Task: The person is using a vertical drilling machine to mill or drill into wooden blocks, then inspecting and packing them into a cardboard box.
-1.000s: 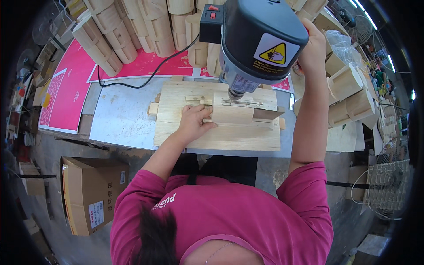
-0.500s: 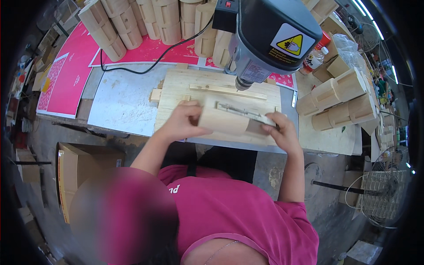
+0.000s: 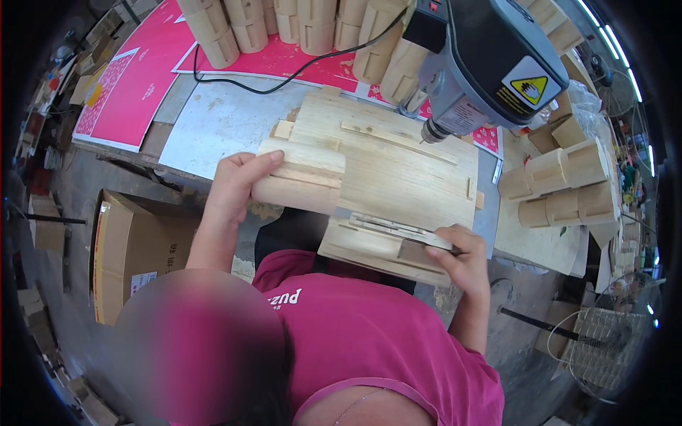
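2 curled hands (image 3: 231,183) (image 3: 465,260), well apart

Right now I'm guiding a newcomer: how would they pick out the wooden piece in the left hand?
Find the dark drill at the upper right, then the board below and left of it. By the board's left edge, the left hand grips a pale, rounded wooden piece. Unlike the tall wooden cylinders standing at the back, it is short and hand-held.

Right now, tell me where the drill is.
In the head view, the drill is at the upper right, beyond the right hand, with its chuck by the far edge of the board.
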{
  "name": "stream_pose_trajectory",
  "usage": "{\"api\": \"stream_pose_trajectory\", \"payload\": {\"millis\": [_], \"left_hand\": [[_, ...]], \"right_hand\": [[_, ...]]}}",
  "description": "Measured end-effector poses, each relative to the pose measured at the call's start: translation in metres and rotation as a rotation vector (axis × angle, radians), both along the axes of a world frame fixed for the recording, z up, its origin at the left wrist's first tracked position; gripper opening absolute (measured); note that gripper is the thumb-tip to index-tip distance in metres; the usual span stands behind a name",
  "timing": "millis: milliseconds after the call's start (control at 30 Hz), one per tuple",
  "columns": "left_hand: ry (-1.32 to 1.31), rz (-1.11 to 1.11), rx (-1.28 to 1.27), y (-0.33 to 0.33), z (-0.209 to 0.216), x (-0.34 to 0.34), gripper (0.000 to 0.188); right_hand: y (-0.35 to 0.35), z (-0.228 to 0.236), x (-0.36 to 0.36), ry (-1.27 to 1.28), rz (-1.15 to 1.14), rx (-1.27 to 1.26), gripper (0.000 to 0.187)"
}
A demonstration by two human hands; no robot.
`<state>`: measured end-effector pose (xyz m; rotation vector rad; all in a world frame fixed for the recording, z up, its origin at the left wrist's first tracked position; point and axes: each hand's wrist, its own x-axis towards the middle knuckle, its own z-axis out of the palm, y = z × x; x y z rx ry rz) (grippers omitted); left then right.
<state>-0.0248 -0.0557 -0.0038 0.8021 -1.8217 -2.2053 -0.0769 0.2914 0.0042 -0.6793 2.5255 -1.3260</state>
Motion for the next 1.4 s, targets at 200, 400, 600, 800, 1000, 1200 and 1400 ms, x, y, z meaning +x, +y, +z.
{"api": "stream_pose_trajectory", "payload": {"millis": [200, 400, 600, 800, 1000, 1200, 1400], "left_hand": [[-0.01, -0.063, 0.152, 0.023, -0.013, 0.007, 0.03], [-0.096, -0.212, 0.105, 0.046, -0.011, -0.01, 0.035], [-0.04, -0.485, 0.241, 0.071, -0.043, -0.03, 0.036], [0.469, -0.416, -0.442, 0.08, -0.071, -0.044, 0.055], [0.447, -0.486, -1.185, 0.097, -0.081, -0.061, 0.089], [0.386, -0.244, -1.283, 0.102, -0.094, -0.086, 0.09], [0.446, -0.194, -1.188, 0.081, -0.096, -0.083, 0.081]], "right_hand": [[0.006, 0.02, -0.005, 0.231, -0.104, -0.183, 0.028], [0.01, -0.012, -0.013, 0.163, -0.057, -0.291, 0.026], [0.003, -0.04, -0.022, 0.007, -0.16, -0.316, 0.026], [0.016, -0.05, -0.043, 0.329, -0.19, -0.102, 0.029], [0.025, -0.058, -0.081, 0.414, -0.273, -0.051, 0.032], [0.001, -0.056, -0.107, 0.491, -0.263, -0.052, 0.032], [-0.019, -0.065, -0.108, 0.507, -0.218, -0.13, 0.034]]}}
